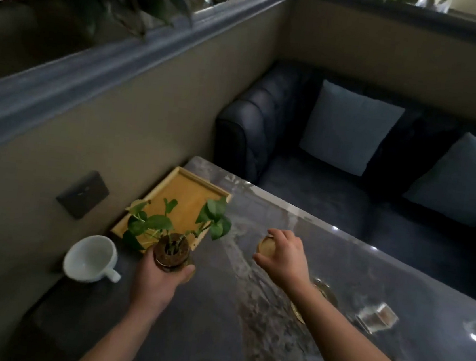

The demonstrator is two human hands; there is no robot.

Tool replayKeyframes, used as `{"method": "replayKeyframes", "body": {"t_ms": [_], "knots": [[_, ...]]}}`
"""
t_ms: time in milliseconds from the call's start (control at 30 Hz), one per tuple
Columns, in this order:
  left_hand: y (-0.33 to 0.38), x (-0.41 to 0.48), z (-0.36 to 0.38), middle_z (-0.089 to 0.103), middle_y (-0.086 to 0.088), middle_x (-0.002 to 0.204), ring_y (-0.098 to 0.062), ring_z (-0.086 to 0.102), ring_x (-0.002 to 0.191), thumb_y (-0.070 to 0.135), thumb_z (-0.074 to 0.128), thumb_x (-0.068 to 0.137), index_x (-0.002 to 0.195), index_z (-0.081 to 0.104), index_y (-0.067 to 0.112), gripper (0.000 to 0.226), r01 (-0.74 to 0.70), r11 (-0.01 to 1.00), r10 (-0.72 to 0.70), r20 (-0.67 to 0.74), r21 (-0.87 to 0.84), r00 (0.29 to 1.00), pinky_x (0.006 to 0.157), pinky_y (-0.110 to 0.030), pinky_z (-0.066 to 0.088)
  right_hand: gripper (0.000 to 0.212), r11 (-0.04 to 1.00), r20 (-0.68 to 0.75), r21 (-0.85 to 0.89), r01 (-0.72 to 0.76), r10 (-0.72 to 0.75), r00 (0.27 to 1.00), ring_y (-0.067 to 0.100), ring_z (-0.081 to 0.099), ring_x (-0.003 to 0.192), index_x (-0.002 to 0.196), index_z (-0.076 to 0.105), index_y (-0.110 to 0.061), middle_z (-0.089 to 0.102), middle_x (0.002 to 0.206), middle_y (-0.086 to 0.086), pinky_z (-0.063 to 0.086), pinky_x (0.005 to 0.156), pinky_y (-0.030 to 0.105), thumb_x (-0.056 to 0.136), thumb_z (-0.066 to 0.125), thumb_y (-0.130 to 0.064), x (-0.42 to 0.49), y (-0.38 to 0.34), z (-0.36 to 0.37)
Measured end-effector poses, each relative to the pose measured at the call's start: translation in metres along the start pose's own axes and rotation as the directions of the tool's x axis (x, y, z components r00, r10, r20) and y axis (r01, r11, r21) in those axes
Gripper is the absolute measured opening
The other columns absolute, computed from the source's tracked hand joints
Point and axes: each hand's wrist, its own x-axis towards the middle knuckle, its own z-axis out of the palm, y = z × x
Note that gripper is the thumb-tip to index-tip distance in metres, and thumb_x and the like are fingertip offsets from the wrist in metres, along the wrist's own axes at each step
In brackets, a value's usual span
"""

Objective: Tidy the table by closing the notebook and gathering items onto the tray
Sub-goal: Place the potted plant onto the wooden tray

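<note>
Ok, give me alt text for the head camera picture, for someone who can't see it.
A person's left hand holds a small potted plant at the near edge of an empty wooden tray, while the right hand grips a small round wooden object on a dark glossy table. A white cup sits left of the plant.

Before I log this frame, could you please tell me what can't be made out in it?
- Round wooden item, head view: mostly covered by the right hand; its identity is unclear.
- Plant jar: lower part hidden by the left hand; whether it touches the table is unclear.
- Glass object: blurred and reflective.
- Notebook: not visible.
</note>
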Motion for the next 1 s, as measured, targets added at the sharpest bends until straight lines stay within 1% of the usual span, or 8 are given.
{"method": "replayKeyframes", "body": {"t_ms": [167, 267, 433, 633, 700, 767, 867, 1000], "knots": [[-0.004, 0.005, -0.012, 0.067, 0.001, 0.114, -0.023, 0.06, 0.111, 0.028, 0.095, 0.055, 0.121, 0.061, 0.018, 0.075, 0.065, 0.998, -0.065, -0.005, 0.021, 0.998, 0.093, -0.036, 0.046, 0.073, 1.0, 0.079, -0.002, 0.017, -0.017, 0.997, 0.029, 0.043, 0.122, 0.136, 0.049, -0.023, 0.05, 0.13, 0.008, 0.041, 0.1, 0.038, 0.073, 0.078, -0.044, 0.066, -0.036, 0.023], [-0.002, 0.01, -0.012, 0.068, 0.007, 0.108, -0.018, 0.061, 0.108, 0.026, 0.095, 0.052, 0.119, 0.063, 0.021, 0.075, 0.045, 0.999, -0.046, -0.045, -0.024, 0.998, 0.089, -0.031, 0.045, 0.07, 0.999, 0.146, 0.014, 0.051, -0.053, 0.988, 0.029, 0.045, 0.121, 0.134, 0.05, -0.026, 0.052, 0.127, 0.006, 0.043, 0.096, 0.039, 0.072, 0.078, -0.045, 0.108, -0.053, 0.04], [0.009, 0.03, -0.014, 0.063, 0.025, 0.1, -0.006, 0.059, 0.106, 0.027, 0.094, 0.047, 0.119, 0.062, 0.026, 0.078, 0.027, 0.995, -0.039, -0.122, -0.098, 0.992, 0.092, -0.028, 0.042, 0.053, 0.977, 0.183, 0.043, 0.21, -0.215, 0.959, 0.025, 0.049, 0.112, 0.126, 0.052, -0.033, 0.053, 0.118, 0.001, 0.043, 0.087, 0.034, 0.077, 0.069, -0.032, 0.166, -0.085, 0.079], [0.009, 0.055, -0.015, 0.063, 0.018, 0.121, -0.003, 0.057, 0.115, 0.022, 0.097, 0.045, 0.128, 0.054, 0.037, 0.094, 0.104, 0.962, -0.144, -0.145, -0.253, 0.979, 0.107, -0.036, 0.04, 0.061, 0.899, 0.173, -0.009, 0.438, -0.43, 0.886, 0.027, 0.046, 0.121, 0.134, 0.045, -0.032, 0.054, 0.129, 0.003, 0.046, 0.096, 0.041, 0.081, 0.07, -0.015, 0.221, -0.12, 0.124], [0.005, 0.063, -0.012, 0.065, 0.012, 0.124, -0.006, 0.06, 0.114, 0.003, 0.095, 0.046, 0.12, 0.058, 0.037, 0.09, 0.16, 0.92, -0.217, -0.126, -0.357, 0.968, 0.104, -0.04, 0.045, 0.062, 0.876, 0.196, -0.009, 0.482, -0.471, 0.86, 0.029, 0.043, 0.124, 0.14, 0.043, -0.031, 0.054, 0.133, 0.005, 0.044, 0.099, 0.044, 0.085, 0.069, -0.017, 0.236, -0.127, 0.137], [0.002, 0.069, -0.009, 0.063, 0.002, 0.131, -0.015, 0.059, 0.119, -0.01, 0.091, 0.045, 0.13, 0.056, 0.032, 0.101, 0.195, 0.89, -0.269, -0.128, -0.412, 0.955, 0.101, -0.044, 0.048, 0.066, 0.863, 0.217, -0.013, 0.504, -0.49, 0.844, 0.029, 0.04, 0.126, 0.142, 0.04, -0.032, 0.052, 0.136, 0.005, 0.042, 0.101, 0.045, 0.085, 0.07, -0.018, 0.246, -0.132, 0.149], [0.0, 0.076, -0.007, 0.059, -0.005, 0.137, -0.016, 0.057, 0.119, -0.013, 0.091, 0.042, 0.14, 0.05, 0.015, 0.111, 0.207, 0.901, -0.295, -0.19, -0.381, 0.936, 0.094, -0.032, 0.047, 0.071, 0.807, 0.192, -0.09, 0.584, -0.561, 0.805, 0.029, 0.044, 0.121, 0.141, 0.04, -0.029, 0.054, 0.135, 0.006, 0.046, 0.099, 0.046, 0.08, 0.075, -0.021, 0.255, -0.139, 0.164], [0.003, 0.078, -0.003, 0.066, -0.004, 0.127, -0.009, 0.064, 0.104, -0.014, 0.09, 0.042, 0.136, 0.054, 0.016, 0.105, 0.234, 0.865, -0.34, -0.176, -0.445, 0.924, 0.075, -0.024, 0.055, 0.07, 0.781, 0.186, -0.115, 0.614, -0.59, 0.786, 0.03, 0.043, 0.124, 0.141, 0.041, -0.029, 0.051, 0.138, 0.006, 0.044, 0.099, 0.047, 0.08, 0.076, -0.025, 0.259, -0.144, 0.181]]}}
